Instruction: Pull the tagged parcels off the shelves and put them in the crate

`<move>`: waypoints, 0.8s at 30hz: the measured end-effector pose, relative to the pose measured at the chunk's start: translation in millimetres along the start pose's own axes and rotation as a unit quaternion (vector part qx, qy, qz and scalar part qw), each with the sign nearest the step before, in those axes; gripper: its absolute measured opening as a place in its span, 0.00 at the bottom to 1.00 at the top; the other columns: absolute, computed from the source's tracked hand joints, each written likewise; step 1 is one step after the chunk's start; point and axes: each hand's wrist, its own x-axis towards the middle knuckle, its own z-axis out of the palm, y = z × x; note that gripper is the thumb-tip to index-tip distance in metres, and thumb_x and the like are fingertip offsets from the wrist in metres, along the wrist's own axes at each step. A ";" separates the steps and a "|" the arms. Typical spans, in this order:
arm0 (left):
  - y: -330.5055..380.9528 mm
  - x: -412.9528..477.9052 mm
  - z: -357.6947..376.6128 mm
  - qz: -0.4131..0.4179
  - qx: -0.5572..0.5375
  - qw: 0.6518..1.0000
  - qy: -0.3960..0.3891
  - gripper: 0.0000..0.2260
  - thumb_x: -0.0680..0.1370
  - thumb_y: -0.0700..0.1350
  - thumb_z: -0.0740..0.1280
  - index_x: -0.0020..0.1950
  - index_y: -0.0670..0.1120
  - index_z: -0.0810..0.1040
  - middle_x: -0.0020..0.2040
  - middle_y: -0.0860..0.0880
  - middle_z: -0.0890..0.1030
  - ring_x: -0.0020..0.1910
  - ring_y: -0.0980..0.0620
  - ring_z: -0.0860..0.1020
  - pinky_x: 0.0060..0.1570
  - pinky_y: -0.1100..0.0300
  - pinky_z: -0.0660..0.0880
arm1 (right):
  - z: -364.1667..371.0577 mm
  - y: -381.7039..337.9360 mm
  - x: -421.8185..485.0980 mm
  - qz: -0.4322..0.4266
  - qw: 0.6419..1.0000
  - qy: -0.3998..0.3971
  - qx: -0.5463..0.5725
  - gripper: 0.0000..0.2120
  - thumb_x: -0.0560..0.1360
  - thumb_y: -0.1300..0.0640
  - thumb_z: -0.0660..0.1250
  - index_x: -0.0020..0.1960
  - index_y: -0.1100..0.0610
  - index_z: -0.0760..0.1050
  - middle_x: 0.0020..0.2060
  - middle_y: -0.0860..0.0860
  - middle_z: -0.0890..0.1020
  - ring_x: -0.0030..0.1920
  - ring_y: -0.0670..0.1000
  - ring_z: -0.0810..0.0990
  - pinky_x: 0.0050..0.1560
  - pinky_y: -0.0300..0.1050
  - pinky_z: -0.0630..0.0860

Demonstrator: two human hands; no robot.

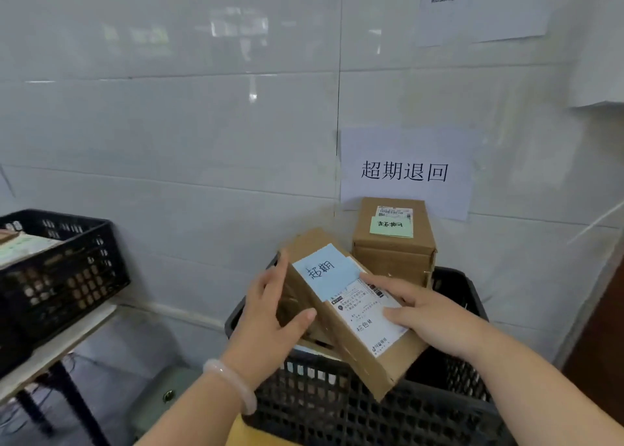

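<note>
I hold a brown cardboard parcel [368, 358] with a blue handwritten tag [326, 270] and a white shipping label, tilted over the black plastic crate [337, 401]. My left hand [266, 324] grips its left side, thumb on the front face. My right hand [429, 317] rests on the label and holds the right side. A second cardboard parcel [393, 253] with a green tag [391, 226] stands upright at the back of the crate against the wall.
A paper sign [405, 172] with printed characters is stuck on the tiled wall above the crate. Another black crate [64, 277] with items in it sits on a white table [50, 347] at the left. A brown door edge shows at the far right.
</note>
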 end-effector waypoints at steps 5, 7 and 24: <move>-14.6 53.9 -32.6 0.194 0.319 0.925 -0.069 0.47 0.70 0.64 0.72 0.71 0.72 0.37 0.75 0.65 0.43 0.78 0.55 0.43 0.72 0.60 0.39 | -6.4 -3.5 20.9 0.032 0.998 -0.043 -0.038 0.29 0.78 0.63 0.62 0.59 0.27 0.74 0.60 0.36 0.77 0.52 0.40 0.80 0.50 0.35 0.76; -17.2 77.3 -37.8 0.241 0.379 0.884 -0.128 0.48 0.68 0.68 0.71 0.71 0.70 0.35 0.76 0.64 0.40 0.76 0.58 0.38 0.72 0.57 0.36 | -5.3 -8.9 28.6 0.039 0.996 -0.053 -0.061 0.29 0.78 0.64 0.61 0.58 0.27 0.74 0.59 0.35 0.76 0.50 0.39 0.80 0.46 0.33 0.76; -99.8 131.7 -25.0 0.157 0.316 0.880 -0.318 0.44 0.65 0.67 0.73 0.76 0.65 0.56 0.73 0.59 0.62 0.71 0.53 0.60 0.69 0.55 0.60 | 48.5 10.3 84.9 -0.014 0.909 -0.023 -0.415 0.41 0.64 0.28 0.64 0.74 0.35 0.56 0.67 0.37 0.63 0.65 0.42 0.63 0.57 0.45 0.70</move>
